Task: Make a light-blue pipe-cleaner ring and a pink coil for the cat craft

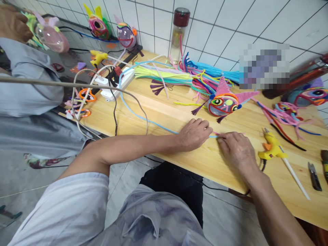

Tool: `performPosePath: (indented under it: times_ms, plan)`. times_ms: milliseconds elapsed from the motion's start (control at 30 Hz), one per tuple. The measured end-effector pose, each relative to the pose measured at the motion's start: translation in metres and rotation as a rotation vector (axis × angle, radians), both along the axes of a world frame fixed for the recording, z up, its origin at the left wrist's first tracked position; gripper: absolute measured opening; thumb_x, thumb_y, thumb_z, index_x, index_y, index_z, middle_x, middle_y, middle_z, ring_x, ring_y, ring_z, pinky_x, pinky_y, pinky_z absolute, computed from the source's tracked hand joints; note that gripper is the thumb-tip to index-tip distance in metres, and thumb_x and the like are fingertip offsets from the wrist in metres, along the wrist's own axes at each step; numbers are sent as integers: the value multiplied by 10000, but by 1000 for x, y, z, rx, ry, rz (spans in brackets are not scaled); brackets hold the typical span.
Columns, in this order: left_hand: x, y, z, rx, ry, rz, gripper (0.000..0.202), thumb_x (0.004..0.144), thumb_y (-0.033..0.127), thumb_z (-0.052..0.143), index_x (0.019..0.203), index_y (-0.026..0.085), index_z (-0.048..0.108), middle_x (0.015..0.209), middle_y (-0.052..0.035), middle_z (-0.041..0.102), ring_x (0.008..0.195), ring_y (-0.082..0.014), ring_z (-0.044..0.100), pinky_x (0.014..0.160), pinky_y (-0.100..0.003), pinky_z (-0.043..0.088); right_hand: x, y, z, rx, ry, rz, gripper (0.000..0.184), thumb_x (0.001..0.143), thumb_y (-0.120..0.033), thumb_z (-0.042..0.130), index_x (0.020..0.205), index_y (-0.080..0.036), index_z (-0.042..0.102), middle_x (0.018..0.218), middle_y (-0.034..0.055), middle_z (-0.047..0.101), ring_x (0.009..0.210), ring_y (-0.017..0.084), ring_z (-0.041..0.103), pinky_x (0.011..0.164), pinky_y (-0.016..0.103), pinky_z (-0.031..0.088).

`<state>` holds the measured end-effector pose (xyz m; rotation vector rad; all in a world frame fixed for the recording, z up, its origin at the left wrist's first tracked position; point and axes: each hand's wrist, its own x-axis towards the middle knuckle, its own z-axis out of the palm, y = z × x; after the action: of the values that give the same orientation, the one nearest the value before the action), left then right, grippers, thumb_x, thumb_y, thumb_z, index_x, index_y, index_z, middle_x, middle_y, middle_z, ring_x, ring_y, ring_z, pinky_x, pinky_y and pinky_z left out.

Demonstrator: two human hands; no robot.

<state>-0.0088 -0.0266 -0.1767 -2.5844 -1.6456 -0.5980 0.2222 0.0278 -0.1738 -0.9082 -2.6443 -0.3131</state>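
A long light-blue pipe cleaner (pixel 161 126) runs across the wooden table and passes under my left hand (pixel 194 134). That hand lies closed on the tabletop, knuckles up, with the strand beneath its fingers. My right hand (pixel 238 150) pinches the same strand near its end, between thumb and forefinger. A short bit of pink pipe cleaner (pixel 216 133) shows in the small gap between the hands; its ends are hidden. Just beyond stands a clear ball decorated as a fish-like face (pixel 220 106), with pink ears and purple tassels.
To the right lie a yellow glue gun (pixel 273 147) and small snips (pixel 314 176). Bundled pipe cleaners (pixel 164 74) and a glass bottle (pixel 178 37) sit by the tiled wall. On the left are a power strip (pixel 118 85), crossing cables and another person's sleeve (pixel 25 68).
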Motion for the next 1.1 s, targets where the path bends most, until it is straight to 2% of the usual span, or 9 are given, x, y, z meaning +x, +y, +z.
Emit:
performPosePath:
  times_ms: [100, 200, 267, 367, 567, 767, 867, 967, 1100]
  plan:
    - [0, -3, 15, 132, -136, -73, 322, 1078, 360, 460, 1249, 171, 657, 1346, -130, 632, 1178, -262, 570, 969, -393, 419, -4, -8, 6, 48, 66, 20, 275, 1062, -267, 443, 1079, -160, 696, 977, 128, 760, 876, 275, 672, 771, 387, 456]
    - [-3, -3, 40, 201, -210, -129, 383, 1102, 416, 387, 1260, 205, 664, 1360, -115, 652, 1248, -240, 562, 1043, -399, 415, -14, -14, 7, 7, 119, 26, 310, 1059, -241, 398, 968, -192, 691, 854, 109, 743, 807, 258, 660, 743, 366, 445]
    - [-7, -1, 58, 223, -257, -111, 388, 1109, 390, 357, 1248, 213, 672, 1346, -93, 670, 1270, -213, 562, 1092, -389, 408, -23, -18, 6, -51, 118, 14, 339, 1058, -262, 400, 879, -208, 683, 748, 94, 709, 732, 251, 639, 711, 361, 435]
    - [-14, 7, 78, 274, -351, -62, 413, 1118, 347, 314, 1199, 194, 689, 1291, -80, 686, 1253, -175, 584, 1124, -356, 409, -39, -26, 4, -142, 121, 35, 324, 1063, -308, 439, 937, -202, 718, 783, 98, 742, 742, 249, 662, 733, 365, 452]
    - [-23, 27, 104, 307, -548, 167, 587, 1115, 245, 99, 1153, 118, 671, 1163, -96, 696, 1169, -156, 628, 1046, -333, 469, -73, -57, 19, -336, 203, 205, 250, 1059, -345, 517, 1066, -191, 713, 936, 99, 777, 860, 241, 707, 810, 371, 512]
    - [-1, 11, 128, 325, -608, 51, 606, 1094, 200, 75, 1153, 111, 672, 1043, -33, 684, 1055, -74, 659, 987, -234, 475, -95, -65, 27, -347, 115, 268, 219, 1016, -291, 536, 1077, -184, 717, 959, 124, 766, 912, 286, 709, 817, 400, 546]
    - [14, -7, 125, 210, -465, -69, 445, 1098, 186, 255, 1070, 135, 696, 971, -10, 687, 1082, -64, 658, 995, -188, 469, -82, -59, 18, -288, 101, 239, 264, 995, -295, 517, 1139, -182, 708, 1045, 159, 768, 1034, 354, 704, 852, 466, 556]
    - [21, -14, 106, 69, -381, -169, 282, 1089, 221, 434, 1020, 160, 700, 999, -10, 718, 1074, -88, 663, 1017, -189, 471, -53, -53, 13, -218, 122, 172, 369, 979, -332, 505, 1279, -178, 658, 1180, 187, 742, 1195, 418, 652, 916, 559, 549]
    - [15, -6, 64, -157, -306, -85, 263, 1077, 251, 457, 1012, 148, 690, 1082, -69, 732, 1091, -171, 668, 961, -283, 502, -15, -49, 24, -317, 117, 101, 232, 1009, -375, 538, 1059, -218, 702, 944, 116, 762, 917, 307, 733, 785, 425, 583]
